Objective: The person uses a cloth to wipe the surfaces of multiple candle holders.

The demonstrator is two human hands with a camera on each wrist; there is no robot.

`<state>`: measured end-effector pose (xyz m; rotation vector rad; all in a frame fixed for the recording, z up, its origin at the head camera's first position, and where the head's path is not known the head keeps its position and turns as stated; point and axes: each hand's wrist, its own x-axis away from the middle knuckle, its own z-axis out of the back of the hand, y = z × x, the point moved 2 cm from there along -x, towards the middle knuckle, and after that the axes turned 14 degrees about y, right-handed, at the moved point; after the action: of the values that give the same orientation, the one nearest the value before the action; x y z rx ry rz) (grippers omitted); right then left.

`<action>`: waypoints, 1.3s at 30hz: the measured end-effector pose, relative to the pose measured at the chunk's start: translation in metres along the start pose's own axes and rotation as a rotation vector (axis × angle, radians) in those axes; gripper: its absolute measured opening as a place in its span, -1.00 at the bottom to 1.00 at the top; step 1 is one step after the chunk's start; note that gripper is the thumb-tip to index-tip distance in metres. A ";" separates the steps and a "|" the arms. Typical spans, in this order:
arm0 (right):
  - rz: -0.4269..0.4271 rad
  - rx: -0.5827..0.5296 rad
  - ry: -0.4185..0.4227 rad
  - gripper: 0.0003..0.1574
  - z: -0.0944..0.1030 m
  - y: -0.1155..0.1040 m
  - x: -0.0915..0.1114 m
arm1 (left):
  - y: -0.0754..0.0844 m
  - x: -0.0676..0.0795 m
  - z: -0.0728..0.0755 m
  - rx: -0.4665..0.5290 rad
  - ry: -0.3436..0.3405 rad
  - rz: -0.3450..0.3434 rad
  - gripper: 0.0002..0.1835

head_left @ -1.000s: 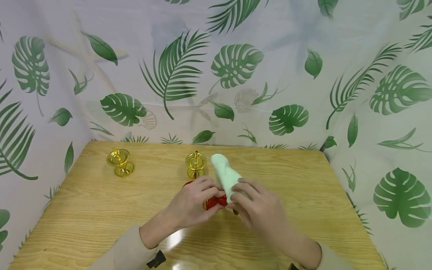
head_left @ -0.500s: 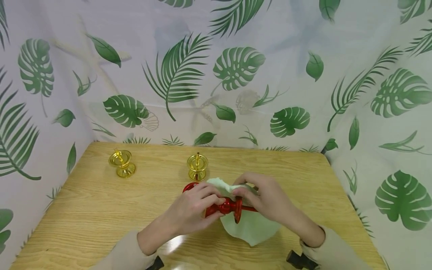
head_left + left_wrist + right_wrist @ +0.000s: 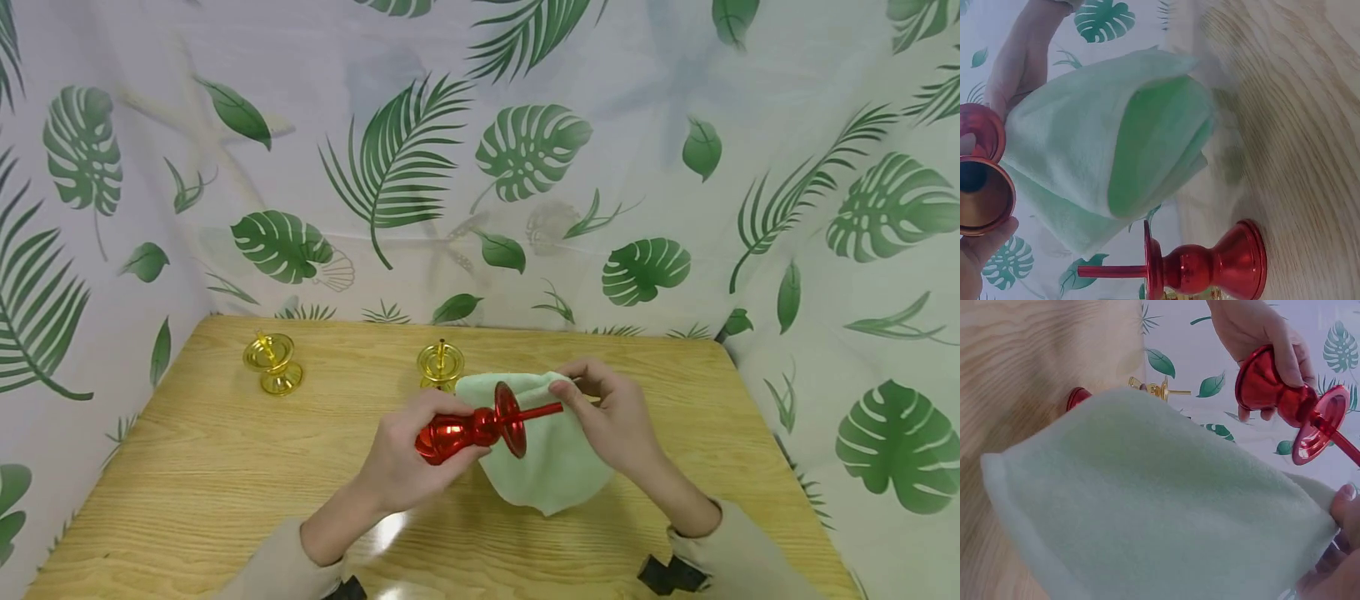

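Observation:
In the head view a shiny red candle holder (image 3: 453, 435) lies tilted in my left hand (image 3: 397, 460), its thin spike pointing right. The thumb and fingers grip it around the base. My right hand (image 3: 611, 417) pinches the upper edge of a pale green cloth (image 3: 551, 471), which hangs down behind the holder's dish. In the right wrist view the cloth (image 3: 1147, 494) appears apart from the held holder (image 3: 1297, 403). The left wrist view looks into that holder's hollow base (image 3: 985, 197). A second red candle holder (image 3: 1194, 269) stands upright on the table there, mostly hidden in the head view.
Two gold candle holders stand toward the back of the wooden table (image 3: 247, 467), one at the left (image 3: 272, 362) and one near the middle (image 3: 441, 364). A leaf-patterned curtain (image 3: 420, 167) closes off the back and both sides.
The cloth was bunched around the holder's right end; it came off, and now hangs spread from my right hand. My left hand turned and raised the holder, exposing its body and dish.

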<state>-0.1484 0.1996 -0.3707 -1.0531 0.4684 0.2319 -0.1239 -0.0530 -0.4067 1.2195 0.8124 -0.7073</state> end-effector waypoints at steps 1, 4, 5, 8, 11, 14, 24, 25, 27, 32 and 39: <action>-0.012 -0.013 0.017 -0.92 0.000 0.001 0.000 | 0.000 0.000 0.000 0.012 0.019 0.046 -0.49; -0.027 -0.053 0.072 -0.93 -0.002 0.001 0.001 | 0.000 -0.001 -0.003 0.017 0.084 0.148 -0.49; -0.030 -0.065 0.090 -0.94 -0.003 0.001 0.001 | 0.000 -0.001 -0.004 0.021 0.101 0.187 -0.50; -0.049 -0.116 0.143 -0.94 -0.007 0.001 0.003 | 0.002 -0.003 -0.009 0.043 0.145 0.296 -0.55; -0.094 -0.177 0.182 -0.93 -0.013 0.002 0.004 | 0.004 -0.004 -0.015 0.067 0.170 0.431 -0.58; -0.122 -0.228 0.217 -0.92 -0.018 0.001 0.006 | 0.005 -0.004 -0.021 0.100 0.191 0.540 -0.60; -0.230 -0.251 0.302 -0.87 -0.028 -0.002 0.014 | 0.005 0.001 -0.034 0.142 0.221 0.797 -0.66; -0.243 -0.252 0.303 -0.86 -0.028 -0.002 0.015 | 0.005 0.001 -0.034 0.135 0.216 0.803 -0.67; -0.267 -0.256 0.305 -0.86 -0.028 -0.003 0.017 | 0.005 0.001 -0.034 0.126 0.207 0.807 -0.67; -0.293 -0.267 0.300 -0.84 -0.028 -0.004 0.020 | 0.007 -0.002 -0.034 0.085 0.179 0.805 -0.67; -0.271 -0.277 0.310 -0.86 -0.029 -0.005 0.023 | 0.004 -0.005 -0.029 0.062 0.112 0.859 -0.57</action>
<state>-0.1340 0.1709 -0.3894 -1.4192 0.5757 -0.1136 -0.1281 -0.0240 -0.4043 1.5107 0.2878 0.0397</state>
